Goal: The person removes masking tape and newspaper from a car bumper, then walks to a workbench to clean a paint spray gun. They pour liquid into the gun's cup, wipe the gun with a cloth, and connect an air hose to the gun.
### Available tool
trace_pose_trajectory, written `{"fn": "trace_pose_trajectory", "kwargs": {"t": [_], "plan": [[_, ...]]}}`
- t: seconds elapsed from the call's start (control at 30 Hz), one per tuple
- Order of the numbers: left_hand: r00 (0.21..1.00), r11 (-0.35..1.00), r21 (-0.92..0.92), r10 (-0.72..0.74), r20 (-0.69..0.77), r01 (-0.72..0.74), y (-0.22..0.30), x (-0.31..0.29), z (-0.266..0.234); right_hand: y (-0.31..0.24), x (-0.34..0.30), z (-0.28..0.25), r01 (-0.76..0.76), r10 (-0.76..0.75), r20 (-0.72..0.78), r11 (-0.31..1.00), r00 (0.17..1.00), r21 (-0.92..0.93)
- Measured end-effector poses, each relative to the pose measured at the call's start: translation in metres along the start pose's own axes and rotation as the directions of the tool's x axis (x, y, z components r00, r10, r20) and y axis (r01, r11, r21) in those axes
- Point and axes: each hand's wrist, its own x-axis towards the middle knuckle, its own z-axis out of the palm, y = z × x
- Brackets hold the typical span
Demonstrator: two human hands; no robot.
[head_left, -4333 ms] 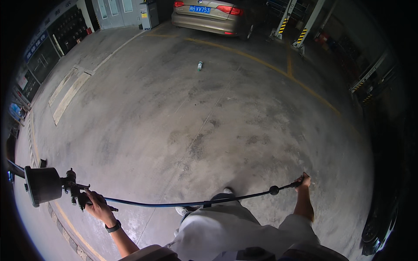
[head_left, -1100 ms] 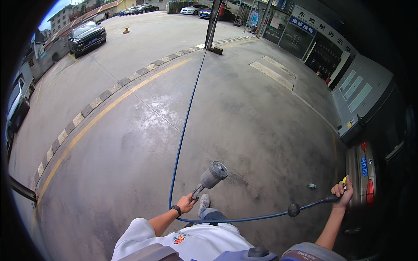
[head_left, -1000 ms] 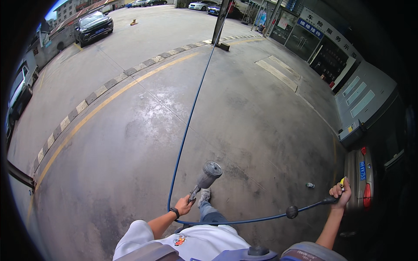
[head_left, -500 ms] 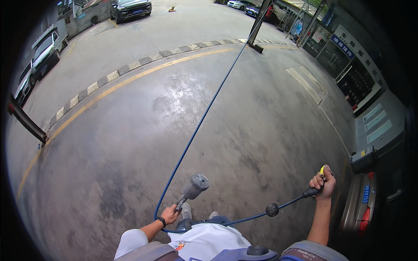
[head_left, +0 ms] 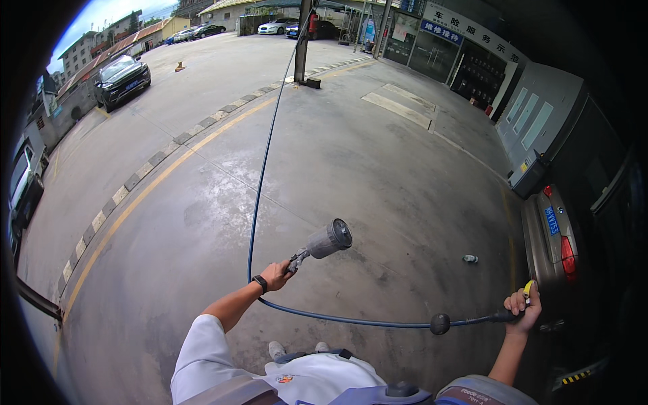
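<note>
In my left hand (head_left: 275, 275) is a spray gun (head_left: 325, 241) with a grey cup and a dark round cap, held out in front of me and tilted to the right. My right hand (head_left: 528, 314), out at the far right, is closed around the black end fitting of a blue hose (head_left: 378, 323). A small yellow piece (head_left: 528, 289) sticks up by the thumb. The hose carries a black ball (head_left: 440, 324), runs across in front of my body to beside my left wrist, then stretches away toward a dark post. Spray gun and hose end are far apart.
A parked car's rear (head_left: 553, 233) stands close beyond my right hand. A small container (head_left: 470, 258) lies on the concrete floor. Ahead are the dark post (head_left: 302, 50) and a striped kerb (head_left: 158, 158). A grey cabinet (head_left: 543, 121) stands at the right.
The view has turned to the right and lifted. My left hand has raised the spray gun forward, away from my body. My right hand still grips the hose end, now nearer the parked car in view.
</note>
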Motion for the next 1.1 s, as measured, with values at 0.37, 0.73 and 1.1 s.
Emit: {"fn": "trace_pose_trajectory", "kwargs": {"t": [0.37, 0.73, 1.1], "plan": [[0.972, 0.967, -0.111, -0.220, 0.082, 0.228, 0.055, -0.054, 0.087, -0.043, 0.025, -0.027, 0.006, -0.001, 0.142, 0.999, 0.990, -0.036], [0.866, 0.845, -0.193, -0.491, 0.090, 0.499, 0.113, -0.379, 0.155, 0.063, 0.052, 0.111, -0.343, 0.336, 0.462, 0.937, 0.820, -0.073], [0.773, 0.761, -0.148, -0.632, 0.053, 0.632, 0.138, -0.710, 0.226, 0.063, -0.208, 0.223, -0.468, 0.489, 0.705, 0.848, 0.514, -0.248]]}}
